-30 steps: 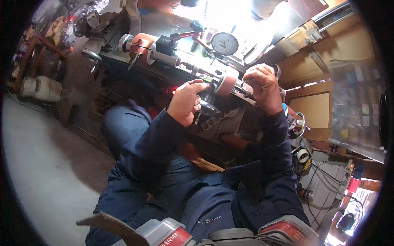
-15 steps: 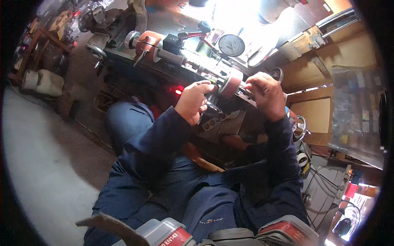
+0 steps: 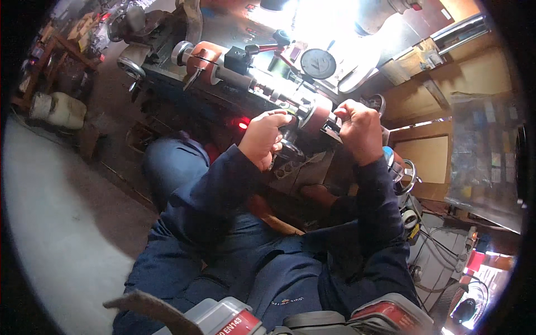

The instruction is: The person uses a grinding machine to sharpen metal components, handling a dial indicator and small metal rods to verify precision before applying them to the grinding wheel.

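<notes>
A small bench machine holds a thin metal shaft [image 3: 267,91] between a tailstock with a reddish-brown body [image 3: 202,64] and a reddish-brown round wheel [image 3: 317,114]. My left hand [image 3: 261,138] is closed just left of this wheel, thumb and forefinger stretched toward a small dark part at the shaft's underside; what they pinch is too small to make out. On the wheel's right side my right hand [image 3: 360,132] is curled at the end of a metal spindle, its fingertips partly hidden. Behind the shaft stands a round dial gauge [image 3: 318,63] on a jointed red and black arm [image 3: 261,48].
A bright lamp glare covers the back of the bench. Handwheels sit at the left [image 3: 130,68] and right [image 3: 409,177] of the machine. A plastic sheet with pockets [image 3: 483,153] hangs at the right, above tangled cables [image 3: 438,245]. A whitish canister [image 3: 68,110] stands far left.
My right hand has turned slightly, its fingers curling more tightly by the spindle end. My left hand stays in nearly the same place beside the wheel.
</notes>
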`<state>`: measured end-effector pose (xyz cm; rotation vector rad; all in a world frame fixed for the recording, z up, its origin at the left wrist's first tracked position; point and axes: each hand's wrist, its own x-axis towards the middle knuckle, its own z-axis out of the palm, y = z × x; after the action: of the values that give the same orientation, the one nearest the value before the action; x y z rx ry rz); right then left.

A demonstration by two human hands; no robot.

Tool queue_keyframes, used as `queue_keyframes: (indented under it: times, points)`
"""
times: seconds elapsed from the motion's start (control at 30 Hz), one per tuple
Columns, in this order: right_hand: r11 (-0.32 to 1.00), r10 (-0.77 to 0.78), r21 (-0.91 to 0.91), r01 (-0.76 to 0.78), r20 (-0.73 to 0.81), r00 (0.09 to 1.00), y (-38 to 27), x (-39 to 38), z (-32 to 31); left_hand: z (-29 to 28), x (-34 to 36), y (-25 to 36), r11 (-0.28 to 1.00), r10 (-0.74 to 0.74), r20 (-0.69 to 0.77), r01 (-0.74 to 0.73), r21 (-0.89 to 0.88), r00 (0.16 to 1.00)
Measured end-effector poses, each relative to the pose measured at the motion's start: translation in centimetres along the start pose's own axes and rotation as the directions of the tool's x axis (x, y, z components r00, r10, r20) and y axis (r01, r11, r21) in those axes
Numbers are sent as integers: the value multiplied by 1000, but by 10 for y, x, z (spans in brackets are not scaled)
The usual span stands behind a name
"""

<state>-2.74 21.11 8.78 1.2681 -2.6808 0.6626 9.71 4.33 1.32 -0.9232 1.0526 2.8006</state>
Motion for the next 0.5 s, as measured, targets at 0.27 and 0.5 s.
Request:
queue_keyframes:
  times: [0.27, 0.5]
  points:
    - [1000, 22, 2, -22, -46, 999, 8, -4, 6, 0, 1, -1, 999, -16, 8, 17, -30, 1000]
    - [979, 190, -64, -194, -64, 980, -9, -4, 12, 1, 4, -2, 999, -3, -1, 3, -32, 1000]
